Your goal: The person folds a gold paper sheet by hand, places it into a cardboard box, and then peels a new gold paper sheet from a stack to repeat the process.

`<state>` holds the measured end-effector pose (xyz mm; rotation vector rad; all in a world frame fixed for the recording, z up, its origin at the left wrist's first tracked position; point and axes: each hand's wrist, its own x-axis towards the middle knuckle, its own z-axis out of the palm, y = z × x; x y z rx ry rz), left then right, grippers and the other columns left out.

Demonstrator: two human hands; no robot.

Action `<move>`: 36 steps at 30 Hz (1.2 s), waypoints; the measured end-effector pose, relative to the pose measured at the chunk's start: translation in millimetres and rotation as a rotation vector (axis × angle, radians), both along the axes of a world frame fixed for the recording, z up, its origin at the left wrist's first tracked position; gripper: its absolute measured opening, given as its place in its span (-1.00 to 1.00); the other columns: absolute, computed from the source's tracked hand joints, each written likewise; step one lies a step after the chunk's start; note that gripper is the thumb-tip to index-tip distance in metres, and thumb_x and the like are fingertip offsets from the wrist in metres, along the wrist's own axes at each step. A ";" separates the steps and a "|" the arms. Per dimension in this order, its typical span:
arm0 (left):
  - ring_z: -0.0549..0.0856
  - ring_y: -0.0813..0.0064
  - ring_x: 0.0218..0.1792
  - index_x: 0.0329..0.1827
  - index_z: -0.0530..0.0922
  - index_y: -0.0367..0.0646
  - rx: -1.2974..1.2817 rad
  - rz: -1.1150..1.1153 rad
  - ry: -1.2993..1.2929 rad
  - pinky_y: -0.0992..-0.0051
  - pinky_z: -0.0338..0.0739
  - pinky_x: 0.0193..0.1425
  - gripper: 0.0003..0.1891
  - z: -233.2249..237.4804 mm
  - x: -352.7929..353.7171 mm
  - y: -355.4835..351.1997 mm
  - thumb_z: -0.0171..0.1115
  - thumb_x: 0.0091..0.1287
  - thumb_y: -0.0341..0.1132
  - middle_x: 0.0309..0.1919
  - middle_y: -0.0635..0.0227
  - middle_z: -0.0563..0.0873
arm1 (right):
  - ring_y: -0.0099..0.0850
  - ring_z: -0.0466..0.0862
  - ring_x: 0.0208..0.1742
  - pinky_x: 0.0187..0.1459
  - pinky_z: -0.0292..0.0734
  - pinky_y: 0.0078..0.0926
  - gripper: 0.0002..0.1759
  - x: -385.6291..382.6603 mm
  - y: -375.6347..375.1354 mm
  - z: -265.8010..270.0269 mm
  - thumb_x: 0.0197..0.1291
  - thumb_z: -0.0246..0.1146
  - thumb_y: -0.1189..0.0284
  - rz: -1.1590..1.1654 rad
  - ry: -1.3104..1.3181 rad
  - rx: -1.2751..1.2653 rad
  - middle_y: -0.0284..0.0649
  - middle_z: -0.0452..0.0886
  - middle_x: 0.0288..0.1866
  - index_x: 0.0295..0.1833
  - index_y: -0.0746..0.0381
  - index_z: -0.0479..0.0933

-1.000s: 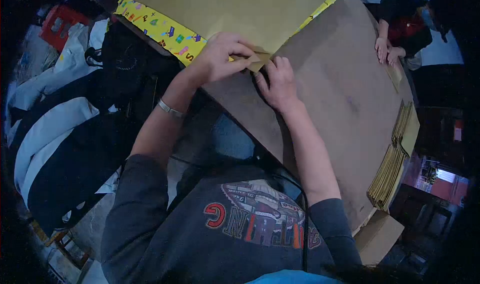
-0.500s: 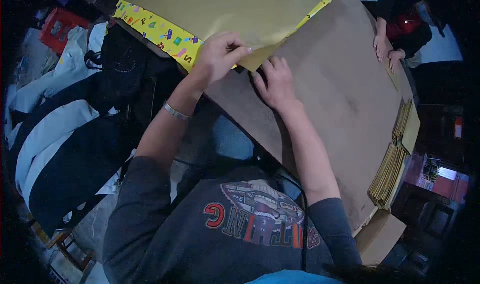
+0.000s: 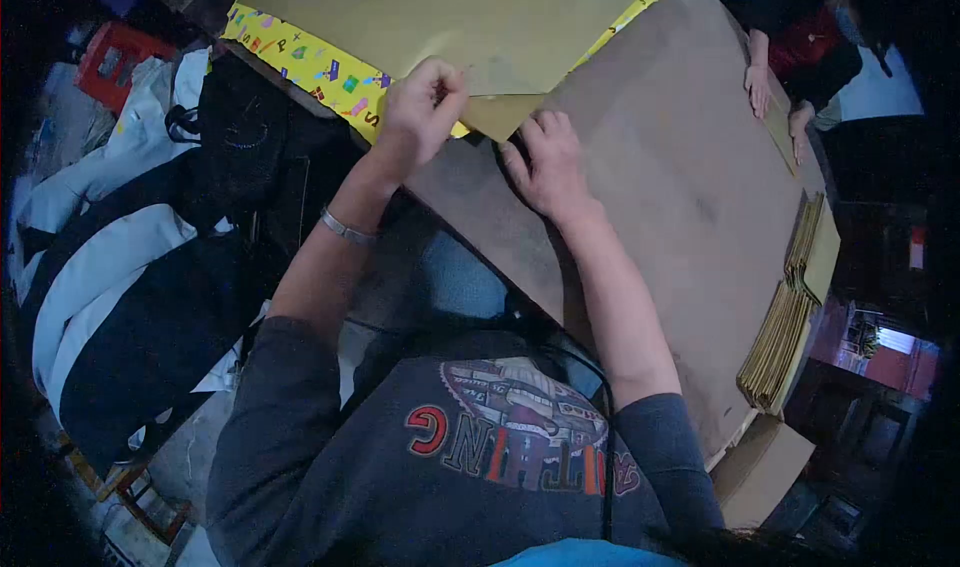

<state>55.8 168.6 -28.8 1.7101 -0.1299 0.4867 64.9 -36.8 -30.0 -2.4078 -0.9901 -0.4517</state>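
A large golden-yellow paper sheet (image 3: 480,17) lies at the far end of the brown table (image 3: 680,207), its underside printed with bright shapes and letters (image 3: 310,62). My left hand (image 3: 420,117) pinches the sheet's near corner and lifts it back. My right hand (image 3: 550,167) lies flat on the table with its fingertips on the folded corner (image 3: 495,115) of the sheet.
A stack of folded golden paper pieces (image 3: 790,317) sits along the table's right edge. Another person (image 3: 800,37) sits at the far right, hands (image 3: 770,92) on the table. Dark and white clothing (image 3: 130,247) is piled on the left. A cardboard box (image 3: 765,472) stands at lower right.
My left hand has moved up and left, drawing the paper's corner back over the sheet. My right hand has stayed pressing near the corner.
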 end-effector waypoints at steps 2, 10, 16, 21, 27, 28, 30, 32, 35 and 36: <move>0.69 0.44 -0.26 -0.27 0.54 -0.29 0.193 -0.134 -0.011 0.50 0.58 -0.09 -0.96 0.2 -1.0 12.0 0.18 0.24 -0.57 -0.23 0.19 0.69 | -0.06 0.49 -0.06 -0.02 0.45 -0.13 -0.70 0.4 0.4 -1.6 0.10 0.34 0.33 -0.007 -0.007 -0.005 -0.03 0.50 -0.16 -0.13 0.28 0.50; 0.54 0.05 0.21 0.07 0.65 -0.11 0.512 -0.256 0.010 0.21 0.38 0.34 -0.55 15.4 -0.3 15.1 0.43 0.13 -0.13 0.10 0.06 0.63 | -0.06 0.49 -0.08 -0.03 0.45 -0.13 -0.71 -1.7 0.1 3.2 0.08 0.35 0.37 -0.018 -0.006 -0.014 -0.03 0.51 -0.16 -0.14 0.28 0.51; 0.43 -0.01 0.33 0.20 0.58 -0.12 0.546 -0.328 0.061 0.17 0.29 0.42 -0.31 13.3 2.7 19.0 0.51 0.01 0.01 0.20 0.03 0.58 | -0.05 0.49 -0.08 -0.06 0.45 -0.11 -0.70 1.1 -1.2 -1.4 0.08 0.34 0.36 0.020 -0.006 0.023 -0.03 0.50 -0.16 -0.10 0.26 0.51; 0.42 -0.01 0.35 0.20 0.58 -0.11 0.538 -0.302 0.024 0.17 0.28 0.43 -0.33 9.4 3.2 18.9 0.51 0.03 0.01 0.24 0.01 0.55 | -0.05 0.50 -0.07 -0.03 0.46 -0.11 -0.71 1.6 -1.4 -0.5 0.11 0.32 0.35 0.021 -0.020 0.006 -0.03 0.50 -0.16 -0.10 0.26 0.51; 0.39 0.01 0.39 0.22 0.59 -0.06 0.544 -0.312 0.076 0.19 0.26 0.46 -0.36 4.0 6.8 21.8 0.48 0.08 0.01 0.28 -0.02 0.52 | -0.05 0.50 -0.08 -0.02 0.46 -0.10 -0.71 1.0 -0.6 -1.9 0.11 0.33 0.36 0.018 -0.025 0.015 -0.04 0.48 -0.19 -0.11 0.27 0.50; 0.39 0.01 0.39 0.22 0.59 -0.06 0.542 -0.310 0.071 0.19 0.26 0.46 -0.37 3.8 7.2 21.4 0.48 0.08 0.01 0.28 -0.02 0.52 | -0.05 0.50 -0.08 -0.02 0.46 -0.11 -0.71 1.2 -1.0 -2.5 0.11 0.33 0.36 0.016 -0.020 0.014 -0.04 0.48 -0.18 -0.10 0.28 0.50; 0.41 0.02 0.37 0.22 0.59 -0.06 0.521 -0.307 0.081 0.18 0.27 0.45 -0.37 3.9 6.5 21.2 0.48 0.08 0.01 0.25 -0.01 0.54 | -0.05 0.50 -0.08 -0.03 0.46 -0.12 -0.69 -0.1 -0.7 1.2 0.10 0.34 0.37 0.023 -0.033 0.013 -0.04 0.48 -0.19 -0.09 0.28 0.50; 0.43 0.01 0.35 0.22 0.59 -0.05 0.527 -0.320 0.067 0.18 0.28 0.44 -0.36 3.1 7.3 21.4 0.48 0.08 0.01 0.23 0.00 0.55 | -0.05 0.50 -0.08 -0.03 0.46 -0.12 -0.68 -0.3 -1.3 1.6 0.10 0.34 0.36 0.017 -0.019 -0.001 -0.03 0.48 -0.18 -0.08 0.27 0.51; 0.40 0.02 0.37 0.25 0.57 -0.07 0.546 -0.343 0.062 0.19 0.25 0.47 -0.32 2.5 9.6 23.4 0.49 0.06 0.04 0.29 0.01 0.50 | -0.05 0.50 -0.03 0.01 0.45 -0.10 -0.66 -1.3 0.0 2.3 0.09 0.35 0.35 -0.007 0.012 -0.021 -0.02 0.51 -0.12 -0.05 0.26 0.51; 0.40 0.02 0.37 0.25 0.57 -0.07 0.546 -0.343 0.062 0.19 0.25 0.47 -0.32 1.1 9.9 23.9 0.49 0.06 0.04 0.29 0.01 0.50 | -0.05 0.50 -0.03 0.01 0.45 -0.10 -0.66 -1.3 0.1 2.3 0.09 0.35 0.35 -0.007 0.012 -0.021 -0.02 0.51 -0.12 -0.05 0.26 0.51</move>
